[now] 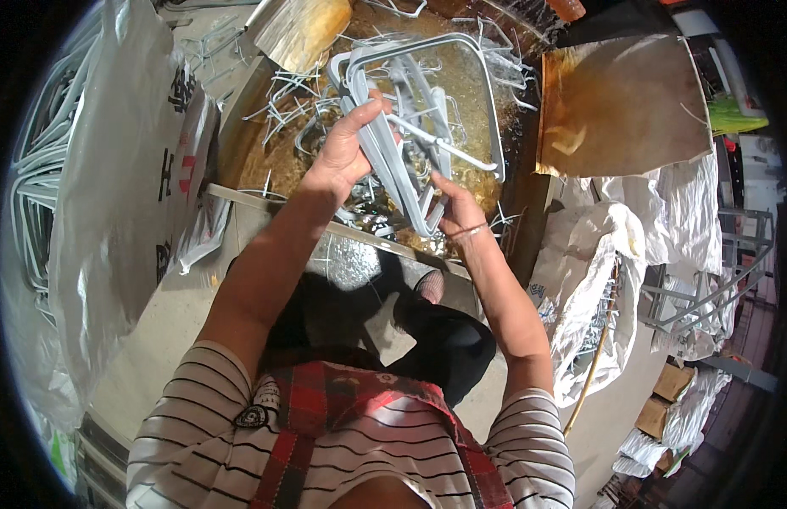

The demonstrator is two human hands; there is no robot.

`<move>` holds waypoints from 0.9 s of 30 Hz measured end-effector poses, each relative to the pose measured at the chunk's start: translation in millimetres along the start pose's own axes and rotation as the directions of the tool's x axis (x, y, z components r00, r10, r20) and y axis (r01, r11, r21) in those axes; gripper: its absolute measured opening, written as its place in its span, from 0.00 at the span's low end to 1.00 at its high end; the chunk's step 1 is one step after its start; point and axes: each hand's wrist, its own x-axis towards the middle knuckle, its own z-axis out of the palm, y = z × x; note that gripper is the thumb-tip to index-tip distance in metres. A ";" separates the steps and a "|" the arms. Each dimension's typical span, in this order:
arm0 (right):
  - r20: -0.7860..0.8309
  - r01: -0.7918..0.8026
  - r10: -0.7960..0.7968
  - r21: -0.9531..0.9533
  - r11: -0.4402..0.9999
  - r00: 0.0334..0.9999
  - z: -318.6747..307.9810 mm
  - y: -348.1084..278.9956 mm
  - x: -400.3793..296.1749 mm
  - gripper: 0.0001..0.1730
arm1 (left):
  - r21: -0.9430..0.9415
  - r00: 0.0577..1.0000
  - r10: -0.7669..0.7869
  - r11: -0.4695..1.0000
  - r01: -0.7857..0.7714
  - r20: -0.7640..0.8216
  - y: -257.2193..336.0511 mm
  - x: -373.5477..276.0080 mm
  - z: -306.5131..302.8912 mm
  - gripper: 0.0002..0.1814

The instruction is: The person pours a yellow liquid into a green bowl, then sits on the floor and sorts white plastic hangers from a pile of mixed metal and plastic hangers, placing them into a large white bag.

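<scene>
My left hand grips a bundle of grey plastic frames with rounded corners, its thumb lying across them. One frame of the bundle spreads out wide to the upper right, and a pale rod crosses the middle. My right hand holds the lower end of the bundle, with some fingers hidden behind it. Both hands are above a shallow trough of brownish water. Thin white plastic sprue pieces and more grey parts lie in the water under the frames.
A large plastic sack stands at left beside stacked grey frames. A stained board is at the upper right. Below it, an open white woven sack holds thin pieces and a stick. The trough's near rim crosses before my legs.
</scene>
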 end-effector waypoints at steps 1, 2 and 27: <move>-0.008 -0.028 0.028 -0.010 1.000 1.000 11.0 -4.6 -4.1 0.14 | -0.036 1.000 0.018 0.999 -0.017 0.019 1.4 -1.7 0.1 0.11; -0.064 0.005 -0.003 0.037 0.999 0.998 19.3 -6.6 -6.2 0.12 | -0.072 0.999 0.037 0.997 -0.034 0.038 2.4 -3.1 0.6 0.10; 0.670 0.438 -0.412 -0.728 -0.527 0.618 4.2 -109.8 -35.9 0.21 | 0.993 0.988 0.109 0.071 0.098 -0.106 16.6 6.7 14.2 0.18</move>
